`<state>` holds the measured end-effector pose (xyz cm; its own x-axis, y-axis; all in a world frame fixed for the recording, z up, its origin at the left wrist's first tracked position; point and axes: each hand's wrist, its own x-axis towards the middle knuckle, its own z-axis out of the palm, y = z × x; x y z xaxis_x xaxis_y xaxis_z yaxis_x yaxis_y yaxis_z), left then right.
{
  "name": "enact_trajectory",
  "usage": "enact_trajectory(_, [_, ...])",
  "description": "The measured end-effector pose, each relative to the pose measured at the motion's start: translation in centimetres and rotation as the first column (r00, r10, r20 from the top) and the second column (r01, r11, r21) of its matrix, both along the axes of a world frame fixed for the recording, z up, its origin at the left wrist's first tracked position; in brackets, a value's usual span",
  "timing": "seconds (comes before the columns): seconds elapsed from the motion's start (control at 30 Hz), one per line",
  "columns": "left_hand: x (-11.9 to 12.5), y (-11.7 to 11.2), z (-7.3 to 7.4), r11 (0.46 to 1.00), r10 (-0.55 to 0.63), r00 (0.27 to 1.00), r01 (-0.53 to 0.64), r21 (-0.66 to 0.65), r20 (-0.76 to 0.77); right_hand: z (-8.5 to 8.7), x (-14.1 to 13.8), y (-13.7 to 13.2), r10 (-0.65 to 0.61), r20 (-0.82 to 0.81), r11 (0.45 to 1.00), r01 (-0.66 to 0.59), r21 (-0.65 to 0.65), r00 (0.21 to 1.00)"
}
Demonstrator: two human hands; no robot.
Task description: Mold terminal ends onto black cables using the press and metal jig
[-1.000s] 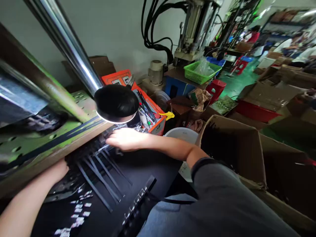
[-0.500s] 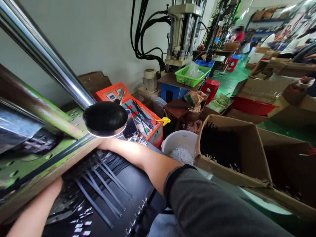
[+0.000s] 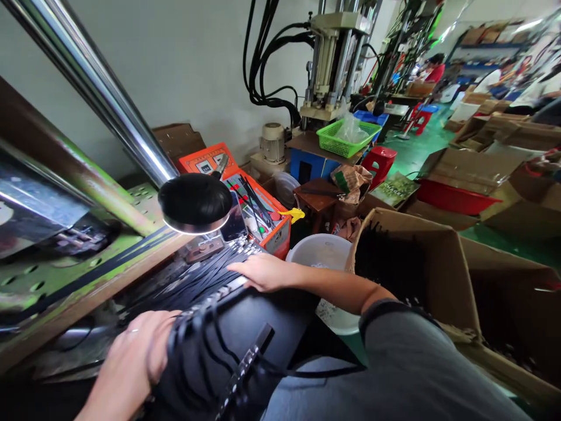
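Note:
Several thin black straps [image 3: 199,280] with metal ends lie gathered in a bunch across the black work surface [image 3: 254,313]. My right hand [image 3: 262,272] rests flat on the right end of the bunch, fingers together and stretched out. Low on the left, my left hand [image 3: 134,356] curls round the near end of the straps where they bend down over the surface's edge. A black round lamp head [image 3: 195,203] hangs just above the straps.
A green machine bed [image 3: 65,269] and chrome column [image 3: 96,88] stand left. An orange control box [image 3: 245,204], a white bucket [image 3: 319,251] and an open cardboard box [image 3: 421,263] of black parts sit right. Other people work far back.
The straps, spread out before, are now swept together into one bunch. My left hand came out from under the machine bed and closed on their near end; my right hand slid right.

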<state>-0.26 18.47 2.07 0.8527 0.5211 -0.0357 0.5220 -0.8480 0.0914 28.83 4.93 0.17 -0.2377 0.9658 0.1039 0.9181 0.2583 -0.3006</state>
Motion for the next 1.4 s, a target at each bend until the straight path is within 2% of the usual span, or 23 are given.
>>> enact_trajectory(0.17, [7.3,-3.7,-0.7,0.977,-0.209,0.975,0.205,-0.062,-0.071,-1.3,1.7,-2.9,0.085,-0.101,0.995,-0.091,-0.048,0.991])
enact_trajectory(0.23, [8.9,-3.8,-0.5,0.98,-0.16,0.987,0.163,-0.111,0.035,-1.4,2.2,-2.5,0.072,-0.173,0.993,-0.088,-0.084,0.982])
enact_trajectory(0.3, [9.1,-4.1,-0.2,0.962,-0.001,0.992,0.036,-0.269,0.127,-1.3,2.4,-2.2,0.014,-0.201,0.993,-0.037,-0.11,0.98])
enact_trajectory(0.33, [8.8,-4.6,-0.1,0.903,0.095,0.988,-0.033,-0.428,0.123,-1.3,2.2,-2.2,0.011,-0.203,0.994,-0.032,-0.105,0.979])
enact_trajectory(0.37, [8.4,-5.2,0.1,0.778,0.182,0.981,-0.098,-0.62,0.073,-1.3,1.9,-2.1,0.044,-0.202,0.994,-0.063,-0.087,0.978])
enact_trajectory(0.4, [7.9,-6.0,0.3,0.59,0.237,0.971,-0.147,-0.794,-0.004,-1.3,1.3,-1.9,0.101,-0.198,0.991,-0.116,-0.067,0.975])
enact_trajectory(0.47, [7.1,-7.5,0.8,0.226,0.232,0.966,-0.165,-0.96,-0.111,-1.4,-0.4,-1.2,0.212,-0.158,0.974,-0.221,-0.04,0.964])
enact_trajectory(0.5, [6.8,-7.9,1.0,0.15,0.211,0.97,-0.152,-0.977,-0.118,-1.3,-1.2,-0.5,0.229,-0.126,0.971,-0.235,-0.035,0.965])
enact_trajectory(0.53, [6.5,-7.9,1.1,0.162,0.189,0.976,-0.142,-0.976,-0.111,-1.1,-1.9,0.4,0.205,-0.096,0.978,-0.208,-0.031,0.974])
enact_trajectory(0.57, [6.3,-7.4,1.3,0.257,0.184,0.978,-0.148,-0.955,-0.102,-0.9,-2.2,1.4,0.146,-0.071,0.989,-0.148,-0.027,0.987])
enact_trajectory(0.63, [5.5,-5.3,1.5,0.572,0.21,0.973,-0.2,-0.795,-0.093,-0.3,-2.0,3.4,-0.01,-0.022,1.0,0.01,0.0,1.0])
enact_trajectory(0.67, [4.9,-3.9,1.4,0.741,0.244,0.967,-0.238,-0.628,-0.079,0.0,-1.4,4.2,-0.083,0.001,0.996,0.083,0.022,0.997])
enact_trajectory(0.7, [4.1,-2.6,1.3,0.874,0.271,0.961,-0.266,-0.407,-0.047,0.1,-0.8,4.5,-0.138,0.022,0.99,0.137,0.039,0.99])
enact_trajectory(0.73, [3.1,-1.5,1.0,0.947,0.273,0.962,-0.271,-0.175,-0.011,0.1,-0.2,4.4,-0.159,0.044,0.986,0.157,0.053,0.986])
enact_trajectory(0.8, [0.5,-1.1,0.3,0.971,0.213,0.977,-0.21,0.113,-0.008,-0.3,0.5,2.6,-0.107,0.059,0.992,0.102,0.079,0.993])
enact_trajectory(0.83, [-0.9,-1.9,-0.1,0.98,0.164,0.985,-0.157,0.12,-0.051,-0.8,0.5,1.0,-0.036,0.043,0.996,0.032,0.086,0.998])
enact_trajectory(0.9, [-3.1,-5.4,-0.6,0.995,0.043,0.986,-0.056,-0.078,-0.16,-2.0,-0.2,-3.1,0.155,-0.016,0.986,-0.154,0.063,0.988])
enact_trajectory(0.97, [-3.8,-9.9,-0.6,0.96,-0.052,0.975,-0.011,-0.281,-0.217,-3.2,-1.1,-7.1,0.285,-0.072,0.958,-0.285,0.0,0.956])
enact_trajectory(1.03, [-3.2,-13.3,-0.4,0.947,-0.094,0.967,0.013,-0.322,-0.237,-4.2,-1.7,-9.6,0.296,-0.072,0.955,-0.297,-0.003,0.952])
enact_trajectory(1.1, [-2.2,-14.1,-0.2,0.957,-0.11,0.96,0.032,-0.288,-0.258,-4.9,-1.8,-9.9,0.292,-0.061,0.955,-0.287,0.072,0.955])
enact_trajectory(1.2, [-1.6,-11.4,-0.2,0.981,0.002,0.954,-0.06,-0.183,-0.299,-4.9,-1.1,-5.9,0.306,-0.107,0.941,-0.283,0.186,0.946])
enact_trajectory(1.27, [-1.5,-7.9,-0.2,0.979,0.18,0.945,-0.199,-0.047,-0.272,-4.3,-0.7,-1.0,0.265,-0.136,0.943,-0.228,0.241,0.955])
enact_trajectory(1.4, [-0.5,0.3,-0.2,0.901,0.429,0.899,-0.418,0.119,-0.091,-2.3,-1.4,10.4,0.149,-0.117,0.94,-0.104,0.325,0.982])
